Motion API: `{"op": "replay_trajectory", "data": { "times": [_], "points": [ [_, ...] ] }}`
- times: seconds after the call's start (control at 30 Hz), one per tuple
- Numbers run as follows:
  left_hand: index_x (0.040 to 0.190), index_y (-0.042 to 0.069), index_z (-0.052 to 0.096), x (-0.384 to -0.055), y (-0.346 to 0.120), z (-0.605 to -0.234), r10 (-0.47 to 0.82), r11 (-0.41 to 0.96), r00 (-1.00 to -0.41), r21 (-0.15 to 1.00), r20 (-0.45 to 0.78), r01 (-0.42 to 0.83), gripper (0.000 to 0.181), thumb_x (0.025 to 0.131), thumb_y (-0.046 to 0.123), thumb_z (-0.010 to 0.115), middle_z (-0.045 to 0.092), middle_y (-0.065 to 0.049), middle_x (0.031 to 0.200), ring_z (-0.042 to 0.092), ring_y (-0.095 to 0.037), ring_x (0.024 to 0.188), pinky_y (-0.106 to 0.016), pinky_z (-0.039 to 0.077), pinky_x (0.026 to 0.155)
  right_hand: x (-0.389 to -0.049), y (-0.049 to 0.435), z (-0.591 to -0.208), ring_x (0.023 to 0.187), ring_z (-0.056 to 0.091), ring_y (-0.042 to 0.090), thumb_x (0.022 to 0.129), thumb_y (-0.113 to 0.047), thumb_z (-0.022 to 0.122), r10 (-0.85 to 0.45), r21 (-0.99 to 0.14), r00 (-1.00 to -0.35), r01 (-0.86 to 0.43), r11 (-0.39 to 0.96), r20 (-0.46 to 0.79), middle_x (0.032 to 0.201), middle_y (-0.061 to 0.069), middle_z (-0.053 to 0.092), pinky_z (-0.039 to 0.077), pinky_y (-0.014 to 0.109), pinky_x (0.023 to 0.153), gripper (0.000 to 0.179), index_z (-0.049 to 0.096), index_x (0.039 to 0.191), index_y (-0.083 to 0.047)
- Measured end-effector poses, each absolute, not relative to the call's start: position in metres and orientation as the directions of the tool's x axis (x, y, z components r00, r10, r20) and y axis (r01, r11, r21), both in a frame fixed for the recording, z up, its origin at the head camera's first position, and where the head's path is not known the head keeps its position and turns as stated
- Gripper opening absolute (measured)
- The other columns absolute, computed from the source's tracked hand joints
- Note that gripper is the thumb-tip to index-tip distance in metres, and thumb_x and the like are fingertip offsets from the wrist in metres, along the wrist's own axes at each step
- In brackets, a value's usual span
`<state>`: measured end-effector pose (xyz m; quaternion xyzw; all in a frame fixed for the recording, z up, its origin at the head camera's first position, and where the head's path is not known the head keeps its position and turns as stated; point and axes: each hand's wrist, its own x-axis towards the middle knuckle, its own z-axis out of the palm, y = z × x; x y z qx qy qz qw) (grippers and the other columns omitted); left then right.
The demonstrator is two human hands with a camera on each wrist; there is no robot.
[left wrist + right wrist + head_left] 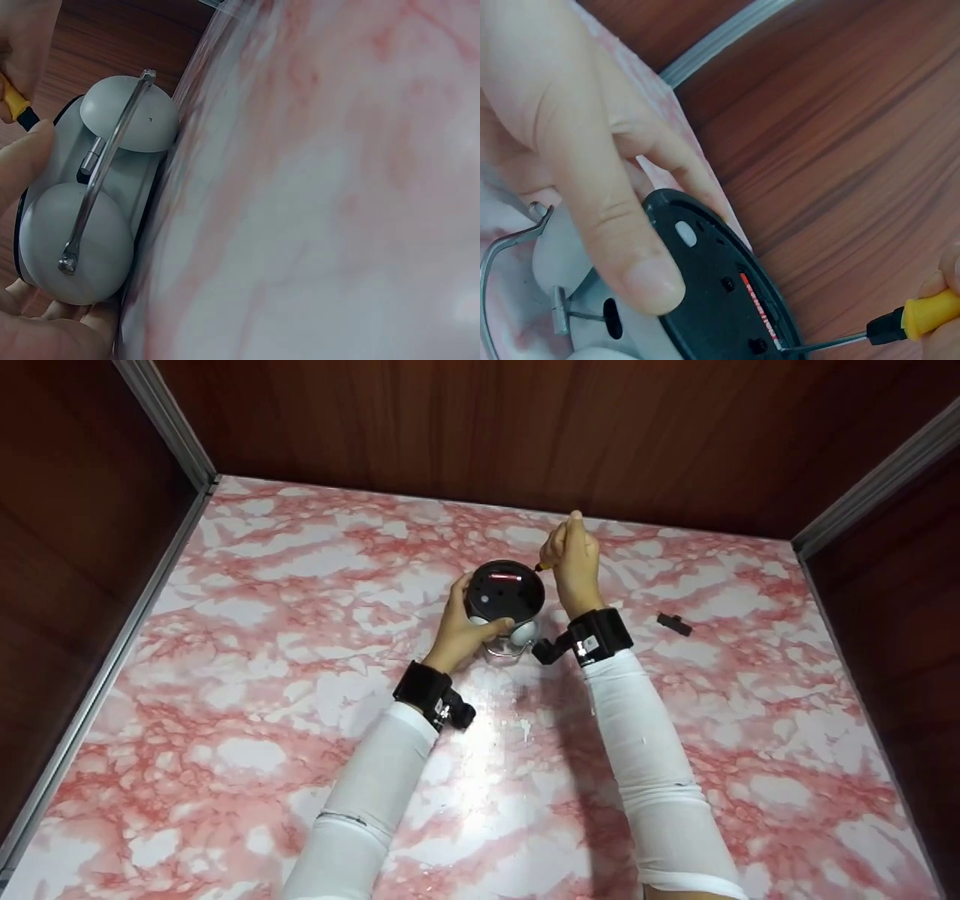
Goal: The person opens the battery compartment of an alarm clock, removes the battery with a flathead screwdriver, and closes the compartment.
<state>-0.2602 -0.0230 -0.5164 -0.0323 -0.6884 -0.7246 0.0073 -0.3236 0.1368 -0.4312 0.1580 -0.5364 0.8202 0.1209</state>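
Note:
My left hand [459,626] grips a twin-bell alarm clock [506,598], its black back turned up and the thumb pressed near the bells. Two rounded white bells [75,240] and a thin metal handle [105,165] show in the left wrist view, with a small hammer between the bells. In the back is a narrow slot with a red strip [757,304] showing inside. My right hand [576,559] holds a small screwdriver [930,315] by its yellow and black handle. The thin metal shaft reaches the end of that slot, where the tip overlaps the red strip.
A small dark piece [675,624] lies on the table right of my right wrist. The pink and white marbled tabletop [247,697] is bordered by dark wood panels [480,427] at the back and sides, with grey metal strips at the corners.

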Motion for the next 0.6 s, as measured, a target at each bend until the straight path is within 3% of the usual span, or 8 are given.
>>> {"op": "replay_trajectory", "data": {
  "times": [0.2,0.47,0.6],
  "points": [
    [0.155,0.01,0.029,-0.2596,-0.0234,-0.5153,0.041,-0.066,-0.997,0.996,0.058,0.055,0.098,0.077,0.005,0.088,0.045,-0.015,0.149,0.046,-0.026,0.132,-0.036,0.056,0.089,-0.3236,0.1426,-0.435,0.046,0.026,0.011,0.113,-0.016,0.023,0.123,-0.804,-0.928,-0.367,-0.468,0.352,0.049,-0.004,0.029,0.025,0.026,0.051,0.059,0.028,0.055,-0.011],
    [0.155,0.01,0.028,-0.2567,-0.0254,-0.5138,0.047,-0.066,-0.997,0.996,0.06,0.057,0.098,0.077,0.005,0.087,0.043,-0.016,0.151,0.044,-0.027,0.135,-0.037,0.05,0.101,-0.3206,0.1439,-0.4396,0.045,0.026,0.01,0.113,-0.019,0.024,0.271,-0.732,-0.922,-0.384,-0.562,0.276,0.048,-0.005,0.031,0.026,0.025,0.049,0.059,0.028,0.055,-0.011],
    [0.155,0.011,0.027,-0.2579,-0.0246,-0.5145,0.05,-0.053,-0.997,0.997,0.051,0.048,0.1,0.077,0.007,0.088,0.043,-0.016,0.151,0.044,-0.027,0.135,-0.037,0.053,0.096,-0.3182,0.141,-0.4403,0.044,0.025,0.009,0.113,-0.02,0.024,0.32,-0.7,-0.907,-0.416,-0.581,0.273,0.049,-0.005,0.03,0.024,0.024,0.048,0.059,0.028,0.056,-0.011]
  ]
}}
